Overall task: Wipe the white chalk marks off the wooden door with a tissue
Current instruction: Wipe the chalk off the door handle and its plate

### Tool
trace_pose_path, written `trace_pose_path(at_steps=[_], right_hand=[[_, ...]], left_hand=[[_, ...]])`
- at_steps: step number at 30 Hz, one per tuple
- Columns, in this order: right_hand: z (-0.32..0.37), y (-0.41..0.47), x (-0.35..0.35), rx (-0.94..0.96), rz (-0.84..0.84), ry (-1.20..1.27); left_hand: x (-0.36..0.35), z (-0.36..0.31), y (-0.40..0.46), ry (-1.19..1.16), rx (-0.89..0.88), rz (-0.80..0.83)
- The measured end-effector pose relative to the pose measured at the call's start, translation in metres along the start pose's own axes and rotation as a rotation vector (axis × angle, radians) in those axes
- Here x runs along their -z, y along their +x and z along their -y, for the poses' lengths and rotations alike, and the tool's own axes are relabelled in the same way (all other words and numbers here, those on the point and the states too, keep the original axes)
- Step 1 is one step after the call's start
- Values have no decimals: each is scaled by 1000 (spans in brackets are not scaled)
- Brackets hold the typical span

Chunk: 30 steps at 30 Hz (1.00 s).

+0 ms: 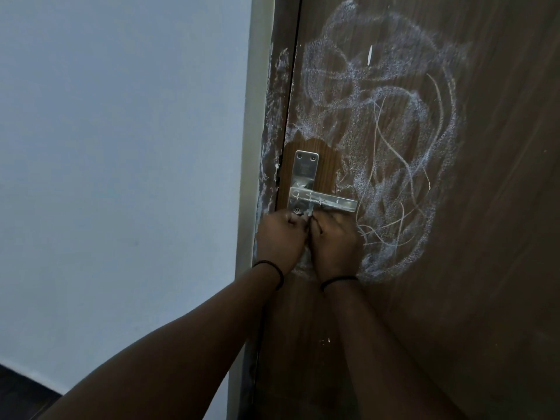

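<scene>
White chalk scribbles (394, 116) cover the brown wooden door (500, 207) above and to the right of the metal handle (321, 201). A cleaner brown patch surrounds the handle plate (306, 171). My left hand (280, 237) and my right hand (336, 244) press side by side on the door just under the handle. A bit of white tissue (306, 221) shows between their fingertips, and both hands seem closed on it. Most of the tissue is hidden by the hands.
The door frame (266, 131) to the left carries chalk smears. A pale wall (121, 177) fills the left side. A dark floor corner (18, 389) shows at the bottom left. Thin dark bands circle both wrists.
</scene>
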State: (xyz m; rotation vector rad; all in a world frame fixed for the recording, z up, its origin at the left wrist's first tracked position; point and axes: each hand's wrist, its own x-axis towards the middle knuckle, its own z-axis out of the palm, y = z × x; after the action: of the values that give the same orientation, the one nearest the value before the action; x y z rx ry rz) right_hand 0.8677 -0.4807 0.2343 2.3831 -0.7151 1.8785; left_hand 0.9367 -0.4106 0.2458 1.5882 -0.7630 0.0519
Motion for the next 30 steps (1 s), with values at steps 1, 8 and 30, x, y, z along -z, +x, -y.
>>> trace_pose_path(at_steps=[1, 8, 30], right_hand=[[-1, 1, 2, -5, 24, -15], [8, -7, 0, -110, 172, 5], [68, -11, -44, -745, 117, 388]], left_hand=[[2, 4, -1, 22, -10, 11], [18, 27, 0, 135, 35, -31], [36, 20, 3, 279, -21, -237]])
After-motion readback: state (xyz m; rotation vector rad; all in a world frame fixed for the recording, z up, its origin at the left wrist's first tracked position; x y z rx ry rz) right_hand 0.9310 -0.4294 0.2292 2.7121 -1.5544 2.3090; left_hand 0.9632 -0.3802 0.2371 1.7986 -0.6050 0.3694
